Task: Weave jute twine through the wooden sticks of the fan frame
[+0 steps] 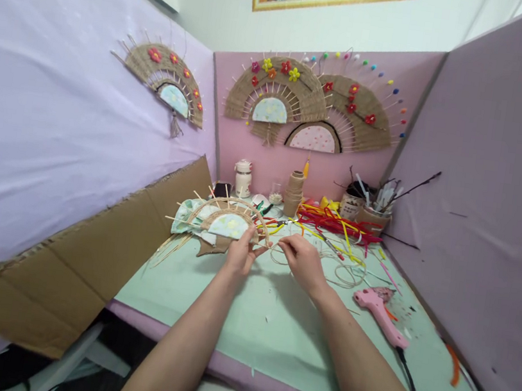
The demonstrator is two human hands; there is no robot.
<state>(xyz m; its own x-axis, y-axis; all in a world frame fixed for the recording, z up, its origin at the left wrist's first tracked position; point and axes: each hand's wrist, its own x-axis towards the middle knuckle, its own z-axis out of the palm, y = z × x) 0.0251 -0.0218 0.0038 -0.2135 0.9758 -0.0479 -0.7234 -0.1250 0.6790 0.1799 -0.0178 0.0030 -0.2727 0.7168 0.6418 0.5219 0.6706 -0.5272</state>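
The left hand (240, 252) grips the lower right rim of a half-woven fan (222, 219), fingers closed around its edge. The fan stands tilted above the counter (271, 326), toward the far left corner, with bare sticks jutting out from its woven band and a pale half-round panel at its middle. The right hand (303, 261) is just beside the left. Its fingers (284, 244) are pinched together on a thin strand of twine (344, 273) that runs to the fan's rim. The rest of the twine lies in loose loops on the counter, right of that hand.

A pink glue gun (379, 306) lies near the right edge, its cord trailing toward the near edge. Red and yellow pipe cleaners (335, 222) are heaped toward the far right corner, in front of jars (366, 210) stuffed with sticks and tools. A sheet of cardboard (86, 261) leans along the left edge. Three finished fans (279, 98) with small flowers hang on the walls behind the counter.
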